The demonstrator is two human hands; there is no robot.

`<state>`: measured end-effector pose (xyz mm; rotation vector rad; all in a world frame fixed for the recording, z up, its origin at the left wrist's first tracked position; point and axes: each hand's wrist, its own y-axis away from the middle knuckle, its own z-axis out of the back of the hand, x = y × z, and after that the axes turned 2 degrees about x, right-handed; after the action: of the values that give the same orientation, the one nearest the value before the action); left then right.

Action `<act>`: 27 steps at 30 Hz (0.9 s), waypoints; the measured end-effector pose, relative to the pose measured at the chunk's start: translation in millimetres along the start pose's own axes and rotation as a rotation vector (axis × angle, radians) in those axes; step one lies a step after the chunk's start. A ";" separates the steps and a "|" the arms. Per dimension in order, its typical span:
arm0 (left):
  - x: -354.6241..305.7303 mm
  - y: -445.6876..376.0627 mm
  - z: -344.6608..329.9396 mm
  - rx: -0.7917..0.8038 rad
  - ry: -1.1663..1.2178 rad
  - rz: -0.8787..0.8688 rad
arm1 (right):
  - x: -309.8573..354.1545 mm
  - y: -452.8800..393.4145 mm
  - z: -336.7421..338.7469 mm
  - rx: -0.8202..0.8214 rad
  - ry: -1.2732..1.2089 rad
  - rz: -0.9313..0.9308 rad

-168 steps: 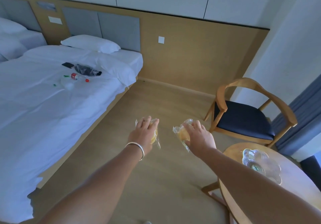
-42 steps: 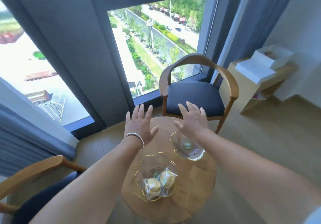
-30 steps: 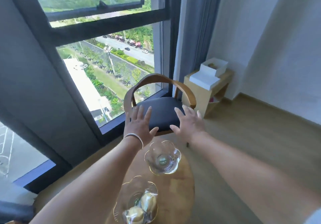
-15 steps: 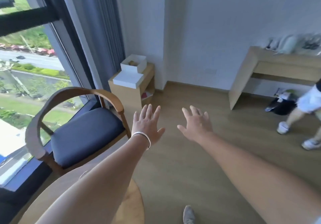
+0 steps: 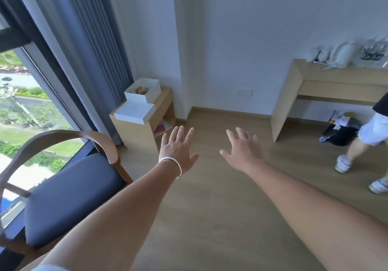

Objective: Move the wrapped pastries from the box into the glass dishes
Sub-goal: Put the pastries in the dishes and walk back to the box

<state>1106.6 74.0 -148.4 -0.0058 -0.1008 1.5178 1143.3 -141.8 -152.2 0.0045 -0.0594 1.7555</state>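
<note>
A white open box [image 5: 144, 93] stands on a small wooden side cabinet [image 5: 139, 131] by the curtain, with wrapped pastries [image 5: 140, 90] showing inside it. Its white lid [image 5: 135, 112] lies in front of it on the cabinet top. My left hand [image 5: 178, 152], with a bracelet at the wrist, is stretched out over the floor with fingers spread and holds nothing. My right hand [image 5: 243, 151] is stretched out beside it, fingers spread too, empty. Both hands are well short of the box. The glass dishes and the round table are out of view.
A wooden chair with a dark blue seat [image 5: 69, 195] stands at my left by the window. A wooden desk [image 5: 327, 88] with bags on it is at the right wall. Another person's legs [image 5: 369, 144] are at the right edge, next to a dark bag [image 5: 340, 131] on the floor.
My view has swung from the round table with the dishes, where two pastries lie in one dish, to the cabinet with the box. Both hands stayed empty and spread; the box is nearer.
</note>
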 end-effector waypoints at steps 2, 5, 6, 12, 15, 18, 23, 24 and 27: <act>-4.0 -20.5 -3.0 0.002 -0.004 0.000 | -9.0 -16.0 -1.0 0.004 0.001 0.005; -6.6 -52.1 -10.8 0.005 0.000 -0.006 | -18.0 -42.4 -4.9 0.011 0.007 0.011; -6.7 -63.6 -13.6 0.010 0.003 -0.005 | -20.3 -53.0 -6.9 0.017 0.007 0.010; 11.7 -148.2 -38.4 0.039 0.011 -0.002 | -22.2 -143.7 -24.3 0.044 0.003 0.014; 32.9 -205.3 -57.8 0.030 0.024 0.012 | -16.5 -203.9 -33.9 0.046 0.017 0.031; 57.2 -268.3 -74.8 0.033 0.041 0.025 | -8.4 -271.8 -40.6 0.059 0.031 0.035; 100.5 -363.8 -87.0 0.032 0.069 0.055 | 10.0 -379.3 -44.2 0.080 0.041 0.071; 109.1 -379.6 -88.2 0.027 0.064 0.058 | 13.6 -399.1 -43.9 0.078 0.033 0.072; 132.8 -419.4 -91.4 0.028 0.055 0.070 | 25.4 -448.3 -44.4 0.089 0.011 0.074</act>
<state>1537.5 189.3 -203.1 -0.0291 -0.0359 1.5882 1580.4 -32.8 -178.8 0.0576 0.0272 1.8304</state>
